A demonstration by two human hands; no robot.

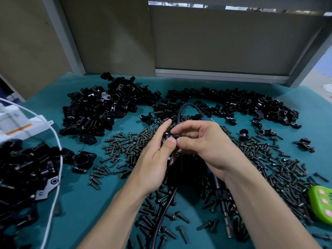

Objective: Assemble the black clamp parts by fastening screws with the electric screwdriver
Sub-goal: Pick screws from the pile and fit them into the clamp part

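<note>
Small black metal clamp part (169,136) is held up over the middle of the bench, between both sets of fingertips. Left grip (156,159) is clenched on it, thumb on the near face and index finger stretched up behind. A second black slotted piece (170,157) shows below the thumb against the palm; can't tell if it's joined to the first. Right grip (203,142) pinches the same part from the right with thumb and curled fingers; can't tell whether a screw is in that pinch. Under the hands, the blue-and-black electric screwdriver (219,190) lies free on the bench, bit end toward the viewer, body passing beneath the right wrist. Its black cable (186,105) loops behind the hands. Loose dark flanged screws (124,146) are spread all around on the teal bench mat (86,203). Rear-left heap of black clamp parts (100,108), rear-right heap (251,103) and near-left heap (21,173) ring the work area. A white cord (61,159) crosses the near-left heap. Green device with pink buttons (320,202) at the right edge, white box (16,121) far left.
</note>
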